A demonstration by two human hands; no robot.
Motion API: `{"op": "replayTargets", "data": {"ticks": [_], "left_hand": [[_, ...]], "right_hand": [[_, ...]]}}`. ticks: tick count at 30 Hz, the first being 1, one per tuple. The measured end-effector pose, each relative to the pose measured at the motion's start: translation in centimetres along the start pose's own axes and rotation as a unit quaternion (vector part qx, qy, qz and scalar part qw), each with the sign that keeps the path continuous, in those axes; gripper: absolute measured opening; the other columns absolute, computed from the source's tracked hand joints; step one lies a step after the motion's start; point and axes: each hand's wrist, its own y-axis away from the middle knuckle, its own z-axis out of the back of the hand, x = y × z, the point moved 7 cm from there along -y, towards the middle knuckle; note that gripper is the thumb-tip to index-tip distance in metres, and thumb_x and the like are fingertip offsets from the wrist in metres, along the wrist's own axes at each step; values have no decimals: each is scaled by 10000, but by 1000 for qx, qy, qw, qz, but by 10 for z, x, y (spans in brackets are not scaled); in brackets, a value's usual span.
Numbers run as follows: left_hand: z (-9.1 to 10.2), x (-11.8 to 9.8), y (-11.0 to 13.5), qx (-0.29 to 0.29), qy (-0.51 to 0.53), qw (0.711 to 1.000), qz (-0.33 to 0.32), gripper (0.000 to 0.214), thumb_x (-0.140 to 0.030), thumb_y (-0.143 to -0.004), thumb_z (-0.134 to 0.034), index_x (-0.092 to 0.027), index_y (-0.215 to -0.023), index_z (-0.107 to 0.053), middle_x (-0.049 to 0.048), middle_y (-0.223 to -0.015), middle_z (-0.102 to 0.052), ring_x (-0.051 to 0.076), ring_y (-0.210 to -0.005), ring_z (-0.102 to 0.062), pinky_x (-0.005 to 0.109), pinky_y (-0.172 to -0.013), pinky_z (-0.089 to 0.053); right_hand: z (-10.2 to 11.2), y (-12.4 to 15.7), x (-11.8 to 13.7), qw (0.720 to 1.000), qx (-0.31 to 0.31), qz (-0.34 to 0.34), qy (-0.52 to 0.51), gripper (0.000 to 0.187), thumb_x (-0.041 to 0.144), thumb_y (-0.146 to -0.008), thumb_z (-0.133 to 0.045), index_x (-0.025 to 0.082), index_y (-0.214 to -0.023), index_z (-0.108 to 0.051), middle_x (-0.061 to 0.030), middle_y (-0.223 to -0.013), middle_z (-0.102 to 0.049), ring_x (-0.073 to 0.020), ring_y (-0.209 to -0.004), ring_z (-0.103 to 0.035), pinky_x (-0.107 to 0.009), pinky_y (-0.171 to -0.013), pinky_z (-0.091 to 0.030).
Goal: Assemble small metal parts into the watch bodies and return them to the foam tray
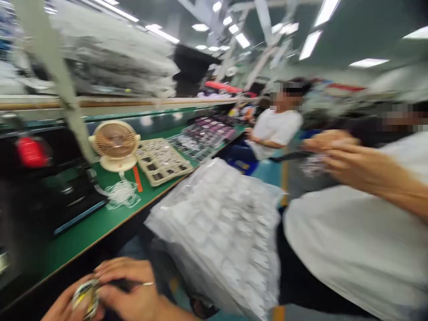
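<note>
At the bottom edge my left hand [62, 307] cups a small shiny round piece [85, 298], silver with a touch of yellow. My right hand [129, 292], with a ring on one finger, is curled against the same piece from the right, and its fingers press together over a slim dark thing I cannot make out. Both hands sit below the front edge of the green bench [83, 232]. The picture is smeared by motion.
A stack of clear blister trays [220, 232] leans beside me. On the bench are a beige fan [115, 145], a beige parts tray [162, 160], an orange strip [137, 178], a clear bag [122, 195] and dark trays [207, 131]. A co-worker's arm [368, 174] reaches in at right; another person [277, 129] sits farther along.
</note>
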Motion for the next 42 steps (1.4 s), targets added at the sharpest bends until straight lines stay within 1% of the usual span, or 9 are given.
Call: {"op": "replayTargets", "data": {"ticks": [3, 5, 8, 23, 29, 32, 36, 39, 42], "left_hand": [[9, -34, 36, -61, -88, 992, -61, 534, -558, -707, -914, -250, -1127, -798, 81, -873, -782, 272, -780, -726, 361, -675, -616], [-3, -54, 43, -63, -128, 986, -90, 533, -598, -820, -820, -206, -1176, -756, 65, -807, -734, 207, -706, -665, 299, -601, -550], [-15, -66, 43, -55, -126, 986, -98, 512, -599, -874, -773, -180, -1164, -723, 33, -767, -671, 161, -671, -606, 255, -571, -480], [-2, -50, 42, -62, -128, 986, -83, 477, -516, -962, -708, -197, -1314, -664, 72, -931, -697, 167, -769, -606, 271, -646, -461], [-7, -52, 44, -27, -50, 995, -80, 525, -518, -923, -760, -183, -1317, -672, 51, -863, -666, 139, -659, -568, 270, -603, -456], [-11, -54, 46, 5, 4, 998, -63, 419, -430, -937, -768, -195, -1279, -705, 60, -921, -672, 141, -695, -585, 278, -635, -473], [-15, -53, 46, 50, 107, 993, -28, 325, -336, -991, -695, -160, -1260, -738, 129, -1006, -707, 223, -875, -668, 313, -694, -489], [-12, -52, 45, 43, 123, 991, -27, 327, -300, -991, -689, -135, -1269, -741, 163, -1029, -732, 242, -877, -685, 318, -681, -475], [-8, -49, 43, 14, 118, 993, -22, 349, -300, -950, -748, -135, -1258, -746, 212, -1183, -738, 241, -853, -689, 325, -663, -466]], "right_hand": [[-5, 9, 8, 999, -2, 44, -22, 356, 84, -885, -791, 318, -1152, -824, -22, -1120, -833, -251, -1058, -802, -390, -993, -653], [-8, 5, 4, 998, 33, 48, -3, 410, 7, -884, -753, 299, -1167, -809, -42, -1138, -827, -254, -1093, -790, -407, -1003, -652], [-11, 1, -1, 996, 63, 57, 9, 430, -30, -885, -730, 277, -1181, -791, -59, -1132, -824, -257, -1109, -783, -421, -1005, -654], [-17, 6, -4, 990, 107, 80, 53, 454, -7, -891, -738, 292, -1230, -776, -68, -1190, -807, -296, -1171, -760, -485, -1023, -655], [-17, 22, -11, 986, 107, 112, 53, 566, -33, -919, -668, 321, -1357, -723, -80, -1291, -771, -319, -1269, -708, -544, -1052, -627], [-16, 27, -17, 992, 74, 101, 29, 555, -40, -907, -680, 324, -1321, -740, -74, -1263, -783, -325, -1253, -716, -566, -1051, -620], [-12, 26, -23, 998, 11, 59, -14, 470, -31, -909, -682, 327, -1193, -790, -52, -1168, -817, -320, -1183, -754, -581, -1038, -621], [-8, 27, -28, 999, -17, 24, -36, 372, 22, -927, -701, 314, -1129, -812, -56, -1122, -829, -321, -1141, -774, -572, -1014, -636], [4, 22, -33, 996, -65, -11, -58, 242, 123, -943, -734, 297, -1085, -824, -73, -1133, -827, -333, -1110, -785, -579, -997, -645]]}}
